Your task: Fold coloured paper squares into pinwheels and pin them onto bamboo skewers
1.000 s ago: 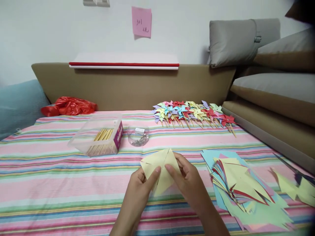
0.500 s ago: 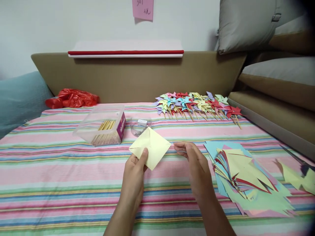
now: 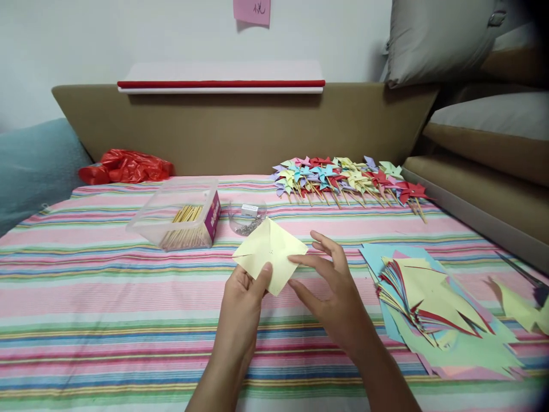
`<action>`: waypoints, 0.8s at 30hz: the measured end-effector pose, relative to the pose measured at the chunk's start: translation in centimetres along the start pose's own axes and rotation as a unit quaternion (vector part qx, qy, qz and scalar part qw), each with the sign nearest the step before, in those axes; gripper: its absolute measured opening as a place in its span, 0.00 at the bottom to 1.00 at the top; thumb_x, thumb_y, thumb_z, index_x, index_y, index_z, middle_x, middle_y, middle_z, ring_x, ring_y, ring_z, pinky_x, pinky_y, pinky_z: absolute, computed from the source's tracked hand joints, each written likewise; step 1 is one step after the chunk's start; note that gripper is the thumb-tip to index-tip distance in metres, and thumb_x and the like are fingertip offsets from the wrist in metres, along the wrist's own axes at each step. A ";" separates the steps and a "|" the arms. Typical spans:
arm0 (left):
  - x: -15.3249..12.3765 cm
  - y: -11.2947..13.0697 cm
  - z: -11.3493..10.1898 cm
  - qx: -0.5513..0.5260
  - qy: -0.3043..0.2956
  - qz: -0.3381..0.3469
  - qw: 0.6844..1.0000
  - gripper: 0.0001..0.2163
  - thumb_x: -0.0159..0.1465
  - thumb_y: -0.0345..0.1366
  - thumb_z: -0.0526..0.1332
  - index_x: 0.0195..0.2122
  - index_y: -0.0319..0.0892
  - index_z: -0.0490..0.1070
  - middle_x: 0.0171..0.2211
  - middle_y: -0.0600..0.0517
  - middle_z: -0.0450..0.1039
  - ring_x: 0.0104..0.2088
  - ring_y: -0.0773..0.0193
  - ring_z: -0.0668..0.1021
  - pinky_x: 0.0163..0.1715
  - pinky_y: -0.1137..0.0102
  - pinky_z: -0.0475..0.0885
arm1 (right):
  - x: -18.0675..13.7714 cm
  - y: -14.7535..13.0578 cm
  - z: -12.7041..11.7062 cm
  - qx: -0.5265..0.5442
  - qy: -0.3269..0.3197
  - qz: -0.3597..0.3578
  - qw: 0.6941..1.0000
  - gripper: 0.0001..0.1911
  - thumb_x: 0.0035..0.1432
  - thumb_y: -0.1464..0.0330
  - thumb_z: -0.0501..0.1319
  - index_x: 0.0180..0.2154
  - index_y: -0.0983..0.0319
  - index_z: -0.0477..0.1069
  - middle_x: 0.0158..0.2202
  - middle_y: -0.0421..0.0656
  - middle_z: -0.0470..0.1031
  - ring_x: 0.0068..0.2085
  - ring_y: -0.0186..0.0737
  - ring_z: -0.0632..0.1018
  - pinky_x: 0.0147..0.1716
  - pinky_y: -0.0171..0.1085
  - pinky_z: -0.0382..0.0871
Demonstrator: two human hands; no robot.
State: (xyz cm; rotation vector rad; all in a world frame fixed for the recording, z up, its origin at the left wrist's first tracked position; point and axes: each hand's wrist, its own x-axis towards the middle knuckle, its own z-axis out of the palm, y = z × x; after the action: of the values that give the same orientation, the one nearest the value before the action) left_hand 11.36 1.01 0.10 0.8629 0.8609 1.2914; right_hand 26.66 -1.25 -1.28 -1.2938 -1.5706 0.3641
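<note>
My left hand (image 3: 244, 297) pinches a pale yellow paper square (image 3: 270, 254) by its lower corner, thumb on top, and holds it up above the striped cloth (image 3: 107, 286). Cuts run in from the square's corners. My right hand (image 3: 330, 286) is beside it, fingers stretched out and apart, its fingertips touching the square's right edge. Just behind the paper sits a small clear dish of metal pins (image 3: 247, 217).
A clear plastic box of wooden sticks (image 3: 182, 222) stands at left. Several finished paper pinwheels (image 3: 347, 180) lie in a row at the back. A stack of cut coloured paper (image 3: 429, 303) lies at right, with scissors (image 3: 521, 273) and yellow scraps (image 3: 521, 309) beyond. A red bag (image 3: 126, 167) lies far left.
The folded yellow paper has been opened flat into a square held by my left hand alone. My right hand let go, drew aside, then came back with its fingers spread to the paper's edge.
</note>
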 end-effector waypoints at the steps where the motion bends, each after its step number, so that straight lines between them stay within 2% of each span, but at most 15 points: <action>1: 0.0 0.1 0.0 0.002 -0.004 -0.001 1.000 0.27 0.61 0.40 0.70 0.61 0.45 0.70 0.57 0.44 0.77 0.55 0.50 0.78 0.55 0.61 0.72 | 0.0 0.0 0.1 0.002 -0.008 -0.004 1.000 0.14 0.59 0.66 0.66 0.47 0.48 0.77 0.67 0.43 0.56 0.64 0.57 0.64 0.59 0.60 0.66; 7: -0.1 0.2 -0.1 0.014 -0.015 0.002 1.000 0.26 0.62 0.40 0.69 0.62 0.44 0.69 0.56 0.44 0.77 0.56 0.50 0.78 0.56 0.61 0.71 | -0.2 -0.3 0.4 0.005 -0.014 -0.015 1.000 0.04 0.61 0.63 0.66 0.38 0.49 0.81 0.67 0.42 0.57 0.66 0.58 0.63 0.60 0.62 0.63; 13: -0.3 0.2 -0.1 0.018 -0.014 -0.003 1.000 0.24 0.63 0.40 0.68 0.60 0.45 0.70 0.57 0.45 0.76 0.55 0.51 0.78 0.49 0.62 0.76 | -0.1 -0.6 0.2 0.041 -0.007 0.021 0.999 0.07 0.63 0.59 0.64 0.37 0.51 0.81 0.66 0.44 0.61 0.64 0.55 0.66 0.60 0.59 0.63; 20: -0.5 0.6 0.1 0.044 -0.029 -0.008 0.999 0.21 0.63 0.40 0.68 0.57 0.44 0.73 0.53 0.46 0.79 0.53 0.53 0.79 0.51 0.63 0.76 | 0.2 -0.9 0.6 0.103 0.021 0.085 0.991 0.07 0.60 0.60 0.66 0.35 0.54 0.80 0.60 0.46 0.67 0.62 0.51 0.70 0.63 0.55 0.61; 24: -0.7 0.7 0.3 0.067 -0.046 -0.002 0.997 0.19 0.64 0.40 0.67 0.56 0.45 0.74 0.52 0.48 0.80 0.52 0.56 0.79 0.50 0.66 0.76 | 0.2 -1.0 0.8 0.150 0.039 0.131 0.979 0.07 0.59 0.60 0.67 0.34 0.56 0.79 0.58 0.47 0.68 0.62 0.53 0.70 0.60 0.53 0.64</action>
State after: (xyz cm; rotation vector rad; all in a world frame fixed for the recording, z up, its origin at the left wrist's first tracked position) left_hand 11.25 0.32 0.88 1.0175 0.8823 1.1907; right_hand 25.45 -1.15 -0.72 -1.2612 -1.2267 0.6808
